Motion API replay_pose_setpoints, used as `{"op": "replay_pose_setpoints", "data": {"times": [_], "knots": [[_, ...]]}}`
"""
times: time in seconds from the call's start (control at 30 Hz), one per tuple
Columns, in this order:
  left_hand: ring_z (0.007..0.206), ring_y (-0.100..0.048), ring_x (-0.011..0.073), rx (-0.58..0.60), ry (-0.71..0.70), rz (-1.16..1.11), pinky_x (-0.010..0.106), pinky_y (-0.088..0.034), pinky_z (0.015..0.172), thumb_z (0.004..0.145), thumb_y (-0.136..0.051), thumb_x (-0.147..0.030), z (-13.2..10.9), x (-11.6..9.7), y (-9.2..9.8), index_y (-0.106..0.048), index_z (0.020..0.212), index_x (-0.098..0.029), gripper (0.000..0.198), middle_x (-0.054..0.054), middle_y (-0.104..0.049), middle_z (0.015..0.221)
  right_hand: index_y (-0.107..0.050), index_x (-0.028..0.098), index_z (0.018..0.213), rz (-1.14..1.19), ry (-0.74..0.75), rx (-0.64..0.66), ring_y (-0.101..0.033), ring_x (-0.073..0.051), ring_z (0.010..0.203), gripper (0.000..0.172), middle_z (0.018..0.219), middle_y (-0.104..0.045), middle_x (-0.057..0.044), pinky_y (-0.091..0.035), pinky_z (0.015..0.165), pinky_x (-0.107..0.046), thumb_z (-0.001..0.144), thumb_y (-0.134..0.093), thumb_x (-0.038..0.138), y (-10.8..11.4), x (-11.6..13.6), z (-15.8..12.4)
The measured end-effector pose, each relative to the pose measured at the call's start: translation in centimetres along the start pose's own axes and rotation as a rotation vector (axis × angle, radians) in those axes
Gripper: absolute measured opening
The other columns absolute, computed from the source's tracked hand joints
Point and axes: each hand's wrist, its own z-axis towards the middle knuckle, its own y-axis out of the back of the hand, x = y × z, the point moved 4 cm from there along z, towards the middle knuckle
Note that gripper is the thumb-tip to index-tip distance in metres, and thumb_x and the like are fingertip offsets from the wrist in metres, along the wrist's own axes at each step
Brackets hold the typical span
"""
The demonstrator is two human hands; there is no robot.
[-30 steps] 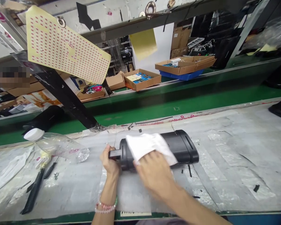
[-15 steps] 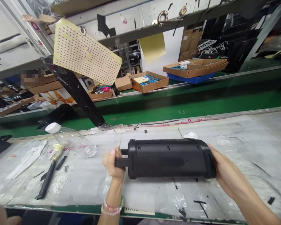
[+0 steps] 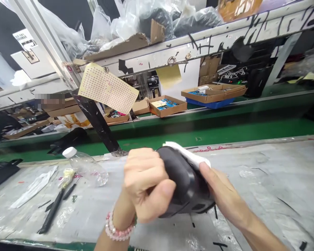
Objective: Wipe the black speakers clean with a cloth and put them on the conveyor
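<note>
My left hand [image 3: 143, 181] grips a black plastic cylindrical housing [image 3: 184, 183], which is lifted off the bench and turned so that its rounded end faces up and to the right. The hand hides the housing's short stub end. My right hand [image 3: 222, 191] presses a white cloth [image 3: 188, 156] against the far side of the housing, with the fingers partly under the cloth. A bracelet of pink beads [image 3: 119, 226] circles my left wrist.
On the scuffed plastic-covered bench at left lie a clear plastic bottle [image 3: 86, 167] with a white cap and a black tool [image 3: 52, 212]. Beyond the bench runs a green conveyor belt [image 3: 199, 136], with cardboard trays [image 3: 167, 106] of blue parts on the far side.
The housing has gone from lying level in both hands to lifted and turned end-up. The white cloth has moved from the bench behind it into my right hand. The view has tilted upward.
</note>
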Motion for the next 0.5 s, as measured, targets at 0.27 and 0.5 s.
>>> {"op": "replay_pose_setpoints", "data": {"times": [0.27, 0.5], "knots": [[0.14, -0.033, 0.0366, -0.04, 0.471, 0.106, 0.057, -0.036, 0.11, 0.058, -0.064, -0.082, -2.3, 1.6, -1.8, -0.039, 0.138, -0.03, 0.099, 0.013, -0.03, 0.152, -0.073, 0.025, 0.11, 0.009, 0.235, -0.22, -0.067, -0.021, 0.09, 0.04, 0.1, -0.074, -0.001, -0.051, 0.091, -0.03, 0.093, -0.049, 0.053, 3.1, 2.8, 2.7], [0.132, -0.047, 0.0366, -0.123, 0.989, -0.395, 0.057, -0.037, 0.112, 0.054, -0.09, -0.041, -8.6, 3.2, -8.4, 0.008, 0.15, -0.032, 0.138, 0.015, -0.044, 0.145, -0.075, 0.028, 0.102, -0.133, 0.321, -0.277, -0.063, -0.025, 0.107, 0.035, 0.11, -0.071, 0.0, -0.048, 0.097, -0.032, 0.095, -0.046, 0.046, 5.1, 3.2, 1.2]]}}
